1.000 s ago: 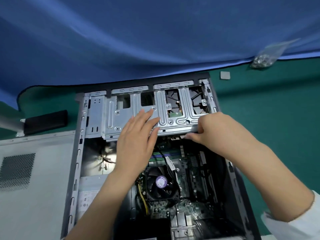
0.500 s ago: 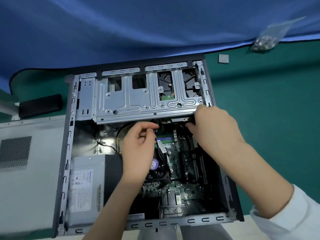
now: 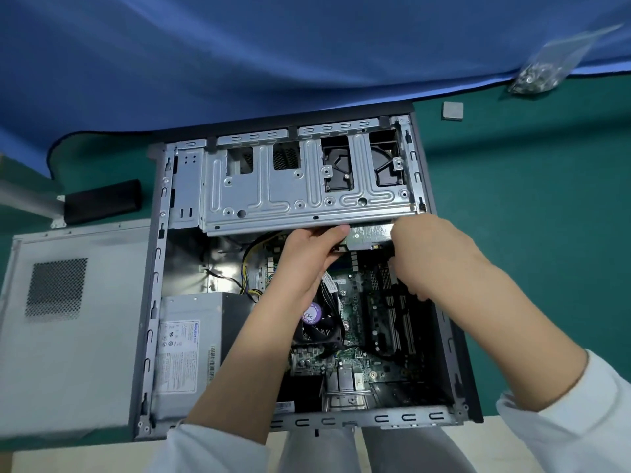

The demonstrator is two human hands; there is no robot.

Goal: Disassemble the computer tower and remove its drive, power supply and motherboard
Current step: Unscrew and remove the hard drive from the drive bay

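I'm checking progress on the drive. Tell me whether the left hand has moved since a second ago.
Yes. The left hand has left the top of the drive cage and come down toward the fan, its fingers now reaching under the cage's lower edge.

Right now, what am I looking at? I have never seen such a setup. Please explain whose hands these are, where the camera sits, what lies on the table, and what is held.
The camera is worn on a person's head and looks down, so both hands are the wearer's own. An opened computer tower lies on its side on a green mat. Inside it you see the metal drive cage at the far end, the grey power supply near left, and the green motherboard with its black cooler fan. The left hand and the right hand reach just under the cage edge, at a drive that shows there. Their fingertips are hidden, so the exact grip is unclear. Left of the tower lies its removed side panel. On the far right are a bag of screws and a small grey square.
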